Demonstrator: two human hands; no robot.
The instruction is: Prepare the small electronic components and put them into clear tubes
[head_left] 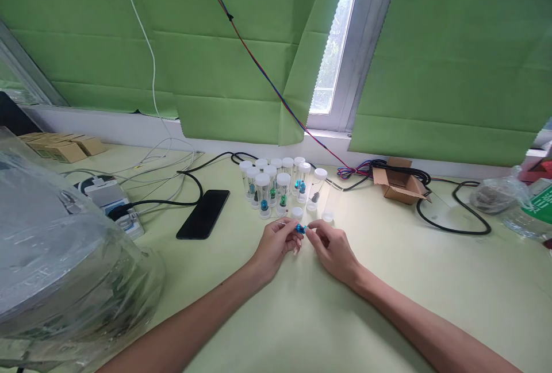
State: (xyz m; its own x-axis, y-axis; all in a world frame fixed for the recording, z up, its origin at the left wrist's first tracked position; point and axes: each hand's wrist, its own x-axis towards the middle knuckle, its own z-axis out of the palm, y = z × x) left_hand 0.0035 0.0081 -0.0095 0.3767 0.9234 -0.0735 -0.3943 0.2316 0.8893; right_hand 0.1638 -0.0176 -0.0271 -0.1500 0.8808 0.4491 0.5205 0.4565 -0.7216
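Just in front of the clear tubes, my left hand is closed on small dispensing needles with blue hubs. A thin metal shaft points left from its fingers; the exact number of needles is hard to make out. My right hand meets it from the right, thumb and forefinger pinched at the end of a blue hub. White caps lie beyond my fingers, near a capped tube holding a grey-hubbed needle. Several more white-capped tubes stand upright in a group, with blue- and green-hubbed needles inside.
A black phone lies left of the tubes, near a power strip with cables. A plastic-wrapped roll fills the left. An open cardboard box and black cable lie right, with a plastic bottle at the edge.
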